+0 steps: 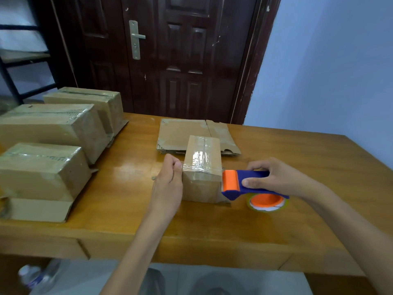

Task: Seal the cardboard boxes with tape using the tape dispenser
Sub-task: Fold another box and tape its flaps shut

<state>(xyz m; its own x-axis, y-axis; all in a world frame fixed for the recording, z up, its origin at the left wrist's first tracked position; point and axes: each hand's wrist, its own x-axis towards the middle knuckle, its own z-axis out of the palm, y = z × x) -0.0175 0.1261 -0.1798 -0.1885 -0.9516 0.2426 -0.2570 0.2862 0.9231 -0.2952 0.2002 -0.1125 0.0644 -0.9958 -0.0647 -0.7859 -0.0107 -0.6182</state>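
**Caller:** Two hands were on the job. The left hand [169,179] had its grip curled against the left face of the small cardboard box [202,169], thumb and fingers pinching at the edge where the clear tape came over, steadying it on the counter [287,158].

**Analyst:** And the right hand [274,177] had its grip closed round the blue handle of the tape dispenser [253,186], its orange roller touching the box's right face, low, near the bottom edge.

**Caller:** So where did the box lie from the tool?

**Analyst:** Directly left of it, in contact. The box's long axis ran near to far, away from the person, while the dispenser pointed across it, right to left. That crossing was the thing. By my reckoning a strip was being finished down the right side, so the next pull would go down or away to the right to cut.

**Caller:** Other boxes?

**Analyst:** Three taped boxes [44,169] stood at the left, and flattened cardboard [180,133] lay just beyond the small box.
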